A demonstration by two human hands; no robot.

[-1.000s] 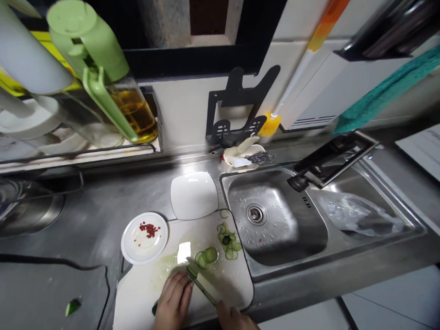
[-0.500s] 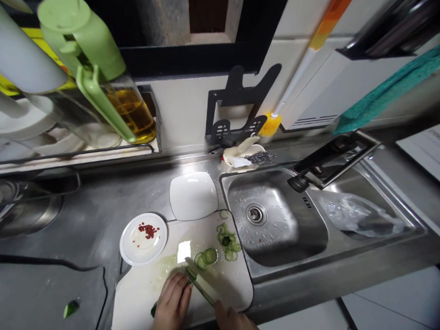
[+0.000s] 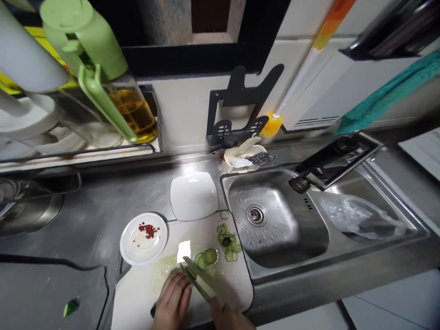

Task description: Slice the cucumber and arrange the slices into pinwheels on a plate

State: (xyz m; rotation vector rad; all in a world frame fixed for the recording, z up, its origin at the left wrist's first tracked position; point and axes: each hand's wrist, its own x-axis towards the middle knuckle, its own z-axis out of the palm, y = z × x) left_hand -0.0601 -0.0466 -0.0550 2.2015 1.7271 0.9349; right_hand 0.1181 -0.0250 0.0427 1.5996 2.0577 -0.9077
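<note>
My left hand (image 3: 170,304) lies curled over a dark green cucumber (image 3: 154,308) on the white cutting board (image 3: 141,290), fingers pressed down on it. My right hand (image 3: 231,323), at the bottom edge, grips the handle of a knife (image 3: 196,279) whose blade rests beside my left fingertips. Cut cucumber slices (image 3: 206,257) lie just past the blade, and a second heap of slices (image 3: 229,240) sits near the board's right edge.
A round white plate (image 3: 143,238) with red chilli bits and a square white plate (image 3: 193,195) sit beyond the board. The steel sink (image 3: 276,221) is to the right, with a tap (image 3: 329,162). A green-lidded oil jug (image 3: 100,72) stands on the left shelf.
The knife and my right hand have shifted slightly left, closer to my left fingertips. My left hand stays on the cucumber.
</note>
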